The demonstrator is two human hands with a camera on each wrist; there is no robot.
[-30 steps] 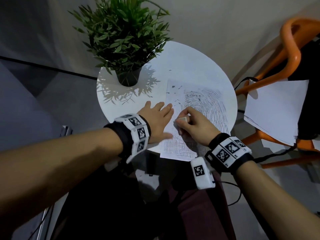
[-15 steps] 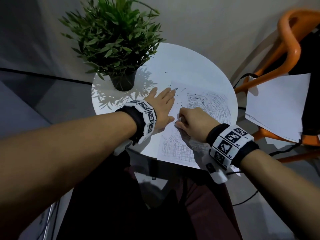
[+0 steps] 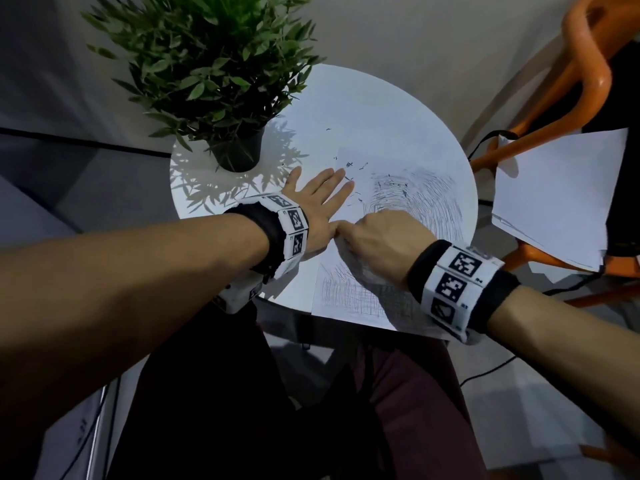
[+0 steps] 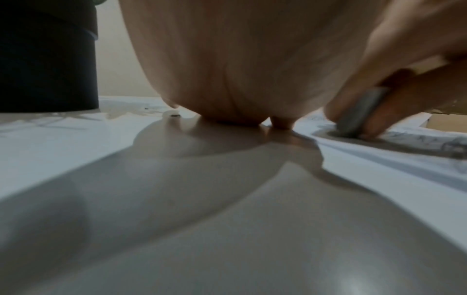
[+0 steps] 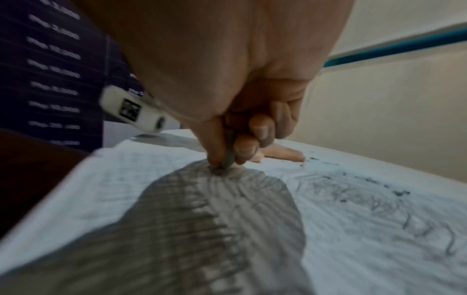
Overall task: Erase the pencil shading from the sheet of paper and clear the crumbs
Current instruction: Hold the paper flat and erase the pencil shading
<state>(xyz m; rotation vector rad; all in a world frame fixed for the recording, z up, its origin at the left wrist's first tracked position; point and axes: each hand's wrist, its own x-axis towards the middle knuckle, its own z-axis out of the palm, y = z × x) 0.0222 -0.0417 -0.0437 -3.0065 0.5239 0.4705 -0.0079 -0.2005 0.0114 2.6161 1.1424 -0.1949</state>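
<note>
A sheet of paper (image 3: 408, 188) with curved pencil shading lies on the round white table (image 3: 363, 109), its near edge overhanging the rim. My left hand (image 3: 320, 199) lies flat with fingers spread on the paper's left edge, pressing it down. My right hand (image 3: 375, 237) pinches a small grey eraser (image 5: 228, 157) between thumb and fingers and presses its tip onto the shading; from the left wrist the eraser (image 4: 359, 111) shows between the fingers. Dark eraser crumbs (image 3: 353, 168) are scattered over the paper's upper left and the table beyond it.
A potted green plant (image 3: 221, 81) in a black pot (image 4: 48, 57) stands at the table's far left, close to my left hand. An orange chair (image 3: 540, 112) at the right carries loose white sheets (image 3: 554, 202). My lap is below the table's near edge.
My right hand with the eraser has slid up and left along the paper, ending beside the left hand's thumb. The left hand shifted a little farther up the paper's edge.
</note>
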